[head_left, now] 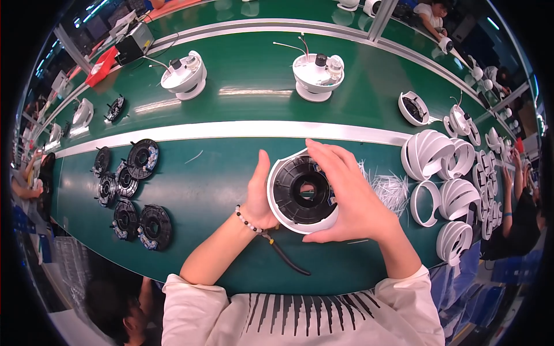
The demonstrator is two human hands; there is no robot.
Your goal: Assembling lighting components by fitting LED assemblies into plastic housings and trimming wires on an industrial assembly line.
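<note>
Between my two hands is a white round camera housing (275,216), with a black plastic disc (287,200) seated inside it and a hole through the disc's middle. My left hand (261,193) supports the housing's left side with the palm, its thumb pointing up. Wrapped around the right side, my right hand (355,199) has its fingers over the top rim and its thumb at the bottom. Below my left wrist lies a hand tool with a dark curved handle (288,260); its head is hidden.
Several black discs (154,226) with small circuit boards lie at the left. At the right are stacked white rings (459,199) and a pile of thin white strips (390,193). White camera bases (319,81) stand on the green belt (248,69) beyond a pale rail (231,130). Other people work nearby.
</note>
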